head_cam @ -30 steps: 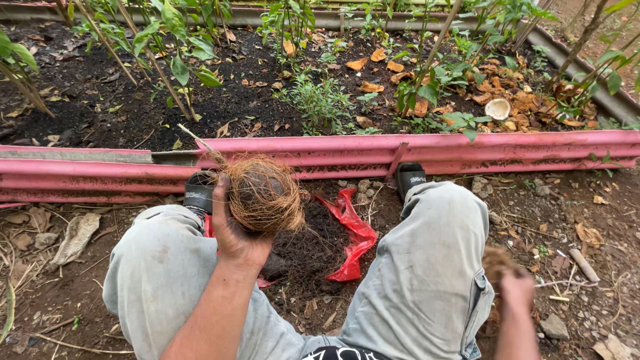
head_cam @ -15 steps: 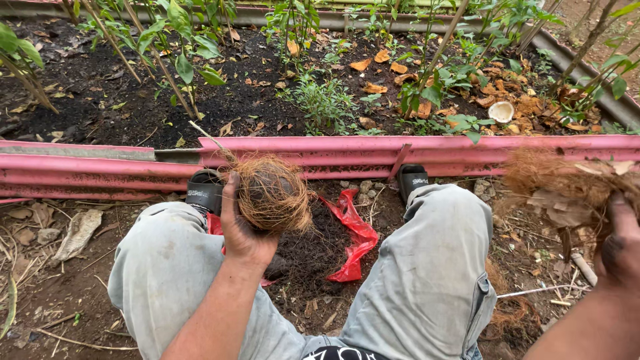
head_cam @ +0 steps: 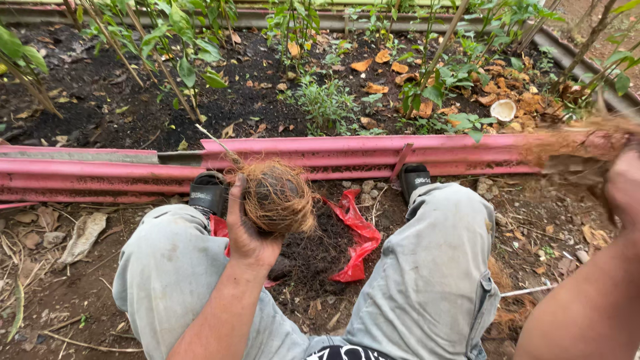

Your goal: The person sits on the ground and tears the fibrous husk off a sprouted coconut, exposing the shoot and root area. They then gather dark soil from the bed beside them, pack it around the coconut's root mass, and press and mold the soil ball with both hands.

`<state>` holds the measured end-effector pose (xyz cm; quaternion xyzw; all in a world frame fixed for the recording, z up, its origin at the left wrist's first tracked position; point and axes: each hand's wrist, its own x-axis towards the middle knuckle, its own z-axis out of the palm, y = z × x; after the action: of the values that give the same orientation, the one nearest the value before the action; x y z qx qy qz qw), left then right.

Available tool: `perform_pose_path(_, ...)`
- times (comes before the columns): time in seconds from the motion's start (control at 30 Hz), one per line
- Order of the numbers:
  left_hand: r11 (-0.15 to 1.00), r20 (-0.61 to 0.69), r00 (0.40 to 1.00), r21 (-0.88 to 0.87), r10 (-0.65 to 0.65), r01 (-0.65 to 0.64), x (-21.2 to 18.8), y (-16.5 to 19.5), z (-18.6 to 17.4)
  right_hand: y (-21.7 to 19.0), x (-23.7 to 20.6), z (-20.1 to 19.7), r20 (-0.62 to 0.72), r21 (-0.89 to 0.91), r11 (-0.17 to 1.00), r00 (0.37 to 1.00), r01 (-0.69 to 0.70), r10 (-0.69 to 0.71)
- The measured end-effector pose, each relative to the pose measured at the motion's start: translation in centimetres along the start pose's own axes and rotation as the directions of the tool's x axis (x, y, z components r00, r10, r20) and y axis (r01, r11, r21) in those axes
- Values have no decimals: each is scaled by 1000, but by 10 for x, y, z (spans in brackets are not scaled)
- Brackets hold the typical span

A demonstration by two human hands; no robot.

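My left hand (head_cam: 245,230) grips a round, hairy brown coconut husk ball (head_cam: 277,197) and holds it up between my knees. A thin stalk sticks out of its top left. Below it a red plastic bag (head_cam: 357,230) lies open on the ground with dark soil (head_cam: 313,253) heaped in it. My right hand (head_cam: 623,183) is raised at the right edge of the view and clutches a blurred clump of loose brown coconut fibre (head_cam: 573,143). My grey trouser legs and black sandals frame the bag.
A pink metal rail (head_cam: 347,157) runs across in front of my feet and edges a raised bed of dark soil (head_cam: 113,100). Green seedlings (head_cam: 323,100), thin stems, dry orange leaves and a pale shell half (head_cam: 503,109) sit in the bed. Dead leaves and stones litter the ground.
My right hand has risen from low beside my right knee to high at the right edge, carrying the fibre clump. My left hand and the husk ball have stayed put.
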<state>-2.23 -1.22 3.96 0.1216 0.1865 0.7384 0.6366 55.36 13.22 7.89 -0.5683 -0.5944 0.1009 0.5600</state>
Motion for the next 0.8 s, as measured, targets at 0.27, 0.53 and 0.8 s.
perform_pose_path(0.27, 999, -2, 1000, -19, 29, -29, 3, -2, -3, 14, -14, -23, 239, -179, 984, 971, 25, 19)
perform_pose_path(0.53, 1000, -28, 1000, -11, 15, -15, 4, -2, -7, 24, -99, -32, 238, -610, 558, 542, -562, 806)
perform_pose_path(0.8, 1000, -22, 1000, 6, 7, -7, 5, -4, -3, 29, -161, 46, -192, -328, 574, 648, -750, 737)
